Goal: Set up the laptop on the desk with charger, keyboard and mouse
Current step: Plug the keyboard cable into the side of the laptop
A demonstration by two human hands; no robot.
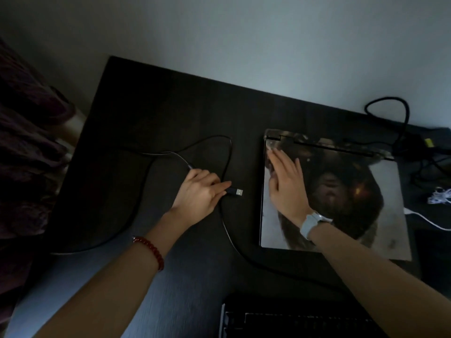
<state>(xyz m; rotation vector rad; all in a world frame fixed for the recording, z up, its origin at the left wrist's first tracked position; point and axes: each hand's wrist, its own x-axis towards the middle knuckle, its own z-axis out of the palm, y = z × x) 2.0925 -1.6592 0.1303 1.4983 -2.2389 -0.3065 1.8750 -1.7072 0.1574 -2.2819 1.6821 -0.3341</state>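
The step looks like plugging in a cable. The left hand (199, 191) has its fingers curled around a thin black cable (227, 154) just behind the plug (236, 192), which points right at the closed laptop (341, 191). The right hand (286, 184) lies flat, fingers straight, on the laptop lid near its left edge. Next, the plug probably needs to slide into a hole in the laptop's left side. The keyboard (292, 318) waits at the near edge of the desk (158, 106). I cannot read any writing.

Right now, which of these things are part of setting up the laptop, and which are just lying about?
Part of the job:
laptop, closed
USB plug
keyboard
black charger
left hand
right hand

Lying about:
white cord
dark cloth
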